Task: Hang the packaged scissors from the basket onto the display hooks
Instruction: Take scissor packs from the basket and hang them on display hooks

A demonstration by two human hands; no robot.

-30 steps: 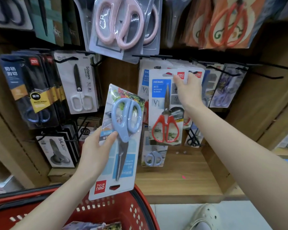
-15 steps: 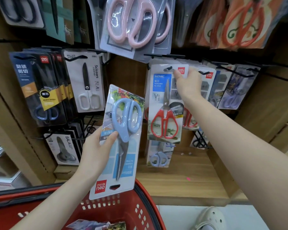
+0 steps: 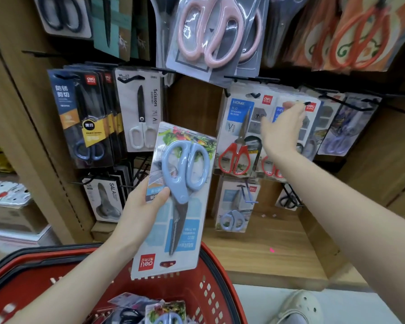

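Right hand (image 3: 282, 130) has shifted right, off the red-handled pack (image 3: 240, 134), which now hangs free | fingers at the next pack (image 3: 312, 114) top, grasp cannot be told | left hand (image 3: 140, 213) grips the blue scissors pack (image 3: 180, 197), inverted, above the near red basket (image 3: 211, 298) | pink pack (image 3: 211, 31) overhangs the hooks.

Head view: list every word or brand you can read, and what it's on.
"deli", upside down: held pack in the left hand.
"HOME", "deli": red-scissors pack.
"Scissors": white-scissors pack.
"SALA": grey pack.
"防锈剪切", "deli": dark pack.
Smaller print on all packs: too small or blurred to read.
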